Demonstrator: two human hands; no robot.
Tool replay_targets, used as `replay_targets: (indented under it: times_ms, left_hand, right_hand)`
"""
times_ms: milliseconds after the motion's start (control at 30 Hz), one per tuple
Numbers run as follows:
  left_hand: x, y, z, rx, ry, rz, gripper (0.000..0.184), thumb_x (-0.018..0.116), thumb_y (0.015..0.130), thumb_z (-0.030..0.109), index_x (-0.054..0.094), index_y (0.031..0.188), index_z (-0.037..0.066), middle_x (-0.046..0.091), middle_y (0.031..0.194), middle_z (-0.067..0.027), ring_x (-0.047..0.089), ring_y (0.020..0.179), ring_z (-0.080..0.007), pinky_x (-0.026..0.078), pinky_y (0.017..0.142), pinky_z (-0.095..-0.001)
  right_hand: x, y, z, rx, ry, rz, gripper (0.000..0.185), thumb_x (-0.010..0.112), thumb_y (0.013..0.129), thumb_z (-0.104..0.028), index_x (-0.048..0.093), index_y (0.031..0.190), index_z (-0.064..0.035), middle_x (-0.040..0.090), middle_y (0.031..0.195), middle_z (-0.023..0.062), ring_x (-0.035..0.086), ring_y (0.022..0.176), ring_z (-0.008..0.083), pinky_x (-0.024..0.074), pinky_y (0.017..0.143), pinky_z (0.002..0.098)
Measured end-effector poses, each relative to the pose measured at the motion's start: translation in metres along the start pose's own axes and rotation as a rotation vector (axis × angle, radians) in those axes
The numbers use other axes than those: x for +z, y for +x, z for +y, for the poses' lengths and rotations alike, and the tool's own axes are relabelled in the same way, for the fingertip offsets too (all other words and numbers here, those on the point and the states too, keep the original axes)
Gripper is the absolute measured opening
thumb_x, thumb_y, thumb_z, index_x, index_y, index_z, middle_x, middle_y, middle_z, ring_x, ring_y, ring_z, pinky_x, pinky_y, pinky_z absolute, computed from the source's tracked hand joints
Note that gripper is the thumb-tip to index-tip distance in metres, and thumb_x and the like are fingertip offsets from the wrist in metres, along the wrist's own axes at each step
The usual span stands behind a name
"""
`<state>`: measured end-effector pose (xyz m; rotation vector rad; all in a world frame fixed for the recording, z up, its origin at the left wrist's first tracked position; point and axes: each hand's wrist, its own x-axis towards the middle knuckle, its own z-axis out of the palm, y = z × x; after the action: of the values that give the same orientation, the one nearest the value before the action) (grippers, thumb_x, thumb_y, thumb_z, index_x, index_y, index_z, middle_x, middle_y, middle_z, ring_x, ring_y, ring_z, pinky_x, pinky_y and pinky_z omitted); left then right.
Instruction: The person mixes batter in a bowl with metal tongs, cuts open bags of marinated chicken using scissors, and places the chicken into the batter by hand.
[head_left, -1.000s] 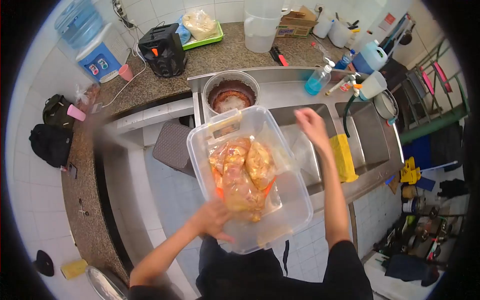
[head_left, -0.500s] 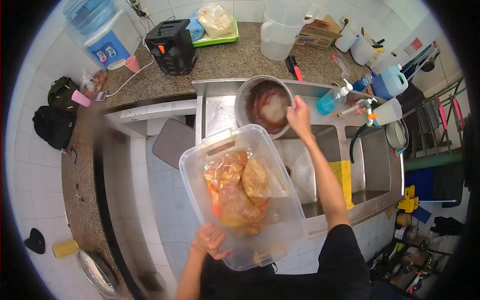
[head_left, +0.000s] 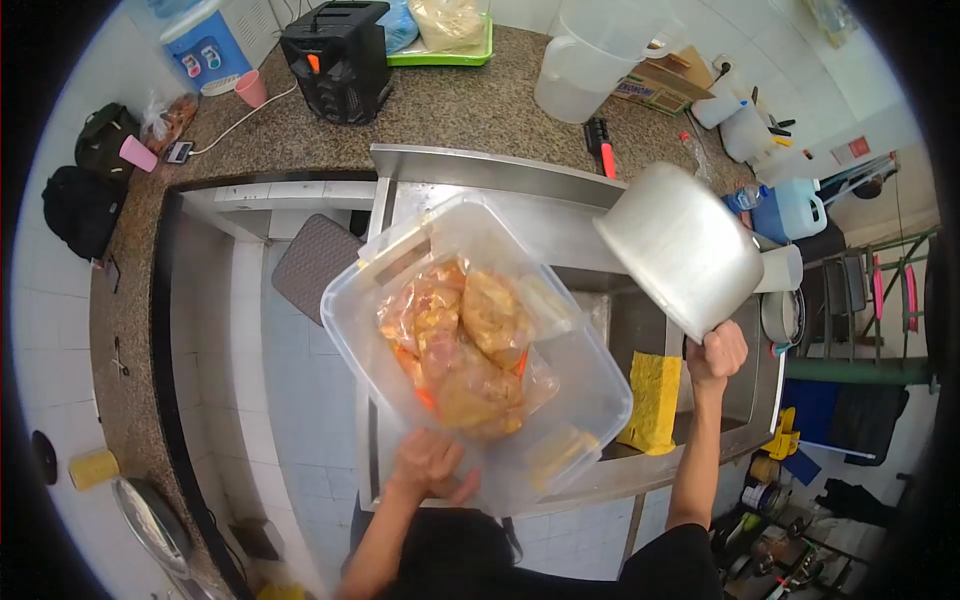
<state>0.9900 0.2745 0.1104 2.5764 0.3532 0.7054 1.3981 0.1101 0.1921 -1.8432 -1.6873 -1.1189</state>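
The granite counter [head_left: 135,300] ran down the left, its dark edge bordering open tiled floor [head_left: 300,400]. The left hand [head_left: 430,465] curled its fingers over the near rim of the clear plastic bin [head_left: 565,385] — bagged marinated meat [head_left: 450,350] inside. Rightward, beyond a yellow cloth [head_left: 652,405], the right hand [head_left: 720,355], forearm stretched forward, clenched the metal pot's [head_left: 680,250] rim — tipped, above the sink [head_left: 560,235].

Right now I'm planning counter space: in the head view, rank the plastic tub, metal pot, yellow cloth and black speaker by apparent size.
1. Plastic tub
2. Metal pot
3. Black speaker
4. Yellow cloth
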Motion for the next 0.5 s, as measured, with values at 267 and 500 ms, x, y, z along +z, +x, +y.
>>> replay_targets:
  times_ms: [267, 500]
  left_hand:
    - [0.054, 0.095, 0.009, -0.197, 0.084, 0.195, 0.027, 0.069, 0.059, 0.03, 0.048, 0.059, 0.013, 0.045, 0.058, -0.0052, 0.044, 0.047, -0.0226, 0.031, 0.049, -0.0347]
    - [0.095, 0.156, 0.001, -0.289, 0.199, 0.246, 0.022, 0.069, 0.066, 0.032, 0.06, 0.066, 0.012, 0.051, 0.061, -0.0052, 0.053, 0.053, -0.0241, 0.037, 0.051, -0.0364]
  right_hand:
    - [0.161, 0.102, -0.01, 0.876, 0.306, 0.429, 0.023, 0.061, 0.077, 0.004, 0.04, 0.072, -0.0048, 0.032, 0.07, -0.0019, 0.033, 0.068, 0.0103, 0.0296, 0.057, 0.0289]
    - [0.359, 0.178, -0.007, 1.234, 0.675, 0.14, 0.012, 0.058, 0.072, -0.001, 0.046, 0.074, -0.0024, 0.043, 0.067, 0.004, 0.038, 0.065, 0.0175, 0.037, 0.059, 0.0339]
